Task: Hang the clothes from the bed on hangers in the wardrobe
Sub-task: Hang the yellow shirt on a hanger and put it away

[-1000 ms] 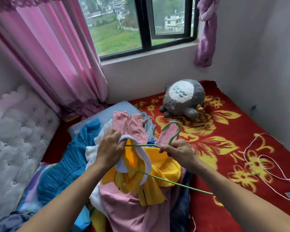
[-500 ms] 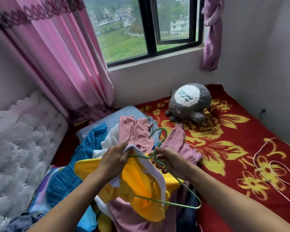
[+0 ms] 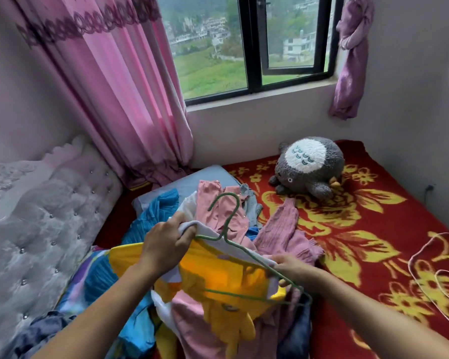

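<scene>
I hold a yellow garment (image 3: 226,278) with a white collar above the clothes pile. A thin green wire hanger (image 3: 228,218) sits partly inside its neck opening, hook pointing up. My left hand (image 3: 163,242) grips the white collar at the left shoulder. My right hand (image 3: 288,268) pinches the collar and the hanger's right arm. Under them lies a pile of clothes (image 3: 283,234) on the bed: pink pieces, a blue dress (image 3: 153,213), dark fabric at the bottom.
The bed has a red blanket (image 3: 373,229) with yellow flowers. A grey plush toy (image 3: 309,164) sits by the wall under the window. A white cable (image 3: 436,275) loops at the right. A tufted headboard (image 3: 36,216) and a pink curtain (image 3: 125,99) stand at the left.
The hanger has gone further into the yellow garment's neck, its hook now upright. My right hand slid from the hook base to the right shoulder. The camera tilted up.
</scene>
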A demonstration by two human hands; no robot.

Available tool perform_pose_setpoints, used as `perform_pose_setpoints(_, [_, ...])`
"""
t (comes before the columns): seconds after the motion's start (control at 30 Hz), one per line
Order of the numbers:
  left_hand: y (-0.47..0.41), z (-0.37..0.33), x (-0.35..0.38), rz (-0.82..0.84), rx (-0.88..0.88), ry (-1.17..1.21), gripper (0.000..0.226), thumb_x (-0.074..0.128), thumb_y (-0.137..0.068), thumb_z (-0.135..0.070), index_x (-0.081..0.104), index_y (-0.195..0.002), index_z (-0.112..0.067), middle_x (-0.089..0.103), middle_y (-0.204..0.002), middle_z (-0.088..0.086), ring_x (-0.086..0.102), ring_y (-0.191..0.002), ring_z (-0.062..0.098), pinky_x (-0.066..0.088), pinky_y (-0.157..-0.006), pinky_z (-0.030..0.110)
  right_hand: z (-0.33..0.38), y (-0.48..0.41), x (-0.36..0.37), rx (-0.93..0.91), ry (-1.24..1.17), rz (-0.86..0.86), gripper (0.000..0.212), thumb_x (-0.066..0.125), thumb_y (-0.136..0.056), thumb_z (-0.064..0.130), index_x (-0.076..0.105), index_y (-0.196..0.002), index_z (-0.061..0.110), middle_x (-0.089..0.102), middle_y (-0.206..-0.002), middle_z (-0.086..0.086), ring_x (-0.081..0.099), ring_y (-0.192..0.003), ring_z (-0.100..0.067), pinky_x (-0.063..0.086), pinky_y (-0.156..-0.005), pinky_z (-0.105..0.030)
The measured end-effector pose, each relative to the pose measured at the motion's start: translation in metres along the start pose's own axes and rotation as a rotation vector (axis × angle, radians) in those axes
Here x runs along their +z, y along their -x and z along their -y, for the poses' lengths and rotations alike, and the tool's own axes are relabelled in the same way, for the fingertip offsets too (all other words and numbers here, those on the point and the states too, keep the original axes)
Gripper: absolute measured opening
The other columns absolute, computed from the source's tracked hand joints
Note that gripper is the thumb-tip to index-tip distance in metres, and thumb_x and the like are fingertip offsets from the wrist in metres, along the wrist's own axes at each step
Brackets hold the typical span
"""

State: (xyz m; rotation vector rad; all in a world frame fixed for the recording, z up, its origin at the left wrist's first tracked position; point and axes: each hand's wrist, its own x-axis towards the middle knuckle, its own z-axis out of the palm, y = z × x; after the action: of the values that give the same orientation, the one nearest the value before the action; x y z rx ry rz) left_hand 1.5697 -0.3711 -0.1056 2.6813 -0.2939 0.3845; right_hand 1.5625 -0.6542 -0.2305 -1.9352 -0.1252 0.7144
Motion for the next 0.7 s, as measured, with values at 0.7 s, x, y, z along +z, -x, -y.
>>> perform_pose_setpoints(0.7, [-0.005, 0.015, -0.002, -0.093, -0.175, 0.22, 0.061, 0.037, -0.072, -0.067, 0.062, -0.065, -0.012, 0.062, -0.06, 0.005, 0.06, -0.062, 0.023, 0.049, -0.061, 0.045, 0.034, 0.03, -0.06, -0.204, 0.441, -0.615, 0.031, 0.068, -0.07, 0.019, 0.047, -0.055, 0.035, 0.042, -0.048, 0.008, 0.04, -0.051, -0.007, 0.03, -0.051, -0.033])
